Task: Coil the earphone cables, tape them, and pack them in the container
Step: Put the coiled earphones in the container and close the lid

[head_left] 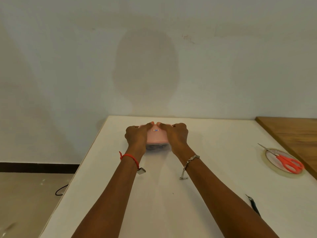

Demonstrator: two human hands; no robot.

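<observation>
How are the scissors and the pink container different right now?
The scissors lie untouched on the tape roll at the right; the container is gripped by the left hand and right hand. The scissors are orange-handled; the container has a pink lid. Both are on the white table.

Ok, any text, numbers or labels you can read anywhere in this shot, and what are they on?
Label on the pink lid of the container, between both hands: red-bordered, blue marking, perhaps "21", too blurred to confirm.
Scissors, tape roll, table: no text visible.
</observation>
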